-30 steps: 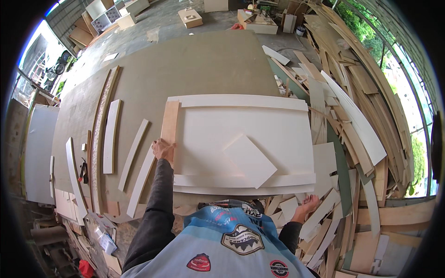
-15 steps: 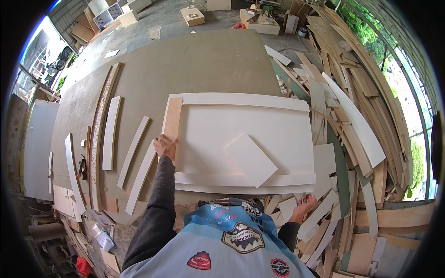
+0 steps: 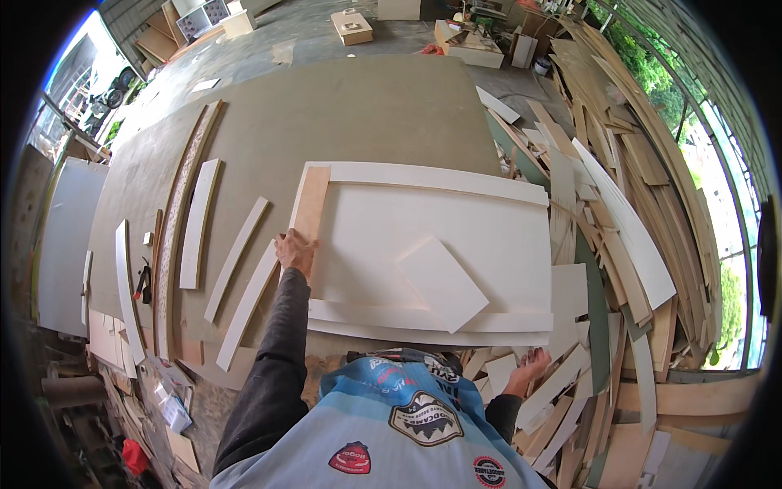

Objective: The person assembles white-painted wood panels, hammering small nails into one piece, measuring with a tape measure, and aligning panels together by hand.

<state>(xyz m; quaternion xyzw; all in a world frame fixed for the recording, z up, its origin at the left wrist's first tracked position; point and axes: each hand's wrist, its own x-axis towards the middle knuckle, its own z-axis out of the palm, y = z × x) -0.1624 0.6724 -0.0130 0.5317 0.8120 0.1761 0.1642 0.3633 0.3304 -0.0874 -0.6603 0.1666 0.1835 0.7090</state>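
White rectangular panel point(image 3: 366, 236) on a grey-brown counter point(image 3: 358, 106).
Left hand point(image 3: 295, 248) touches the light-brown wooden strip point(image 3: 312, 200) at the panel's left end; I cannot tell if it pinches. Right hand point(image 3: 529, 370), loosely spread, is near the bottom right corner.

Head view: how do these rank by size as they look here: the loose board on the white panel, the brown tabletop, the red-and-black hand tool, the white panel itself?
Largest to smallest:
1. Brown tabletop, partly covered
2. White panel
3. Loose board
4. Hand tool
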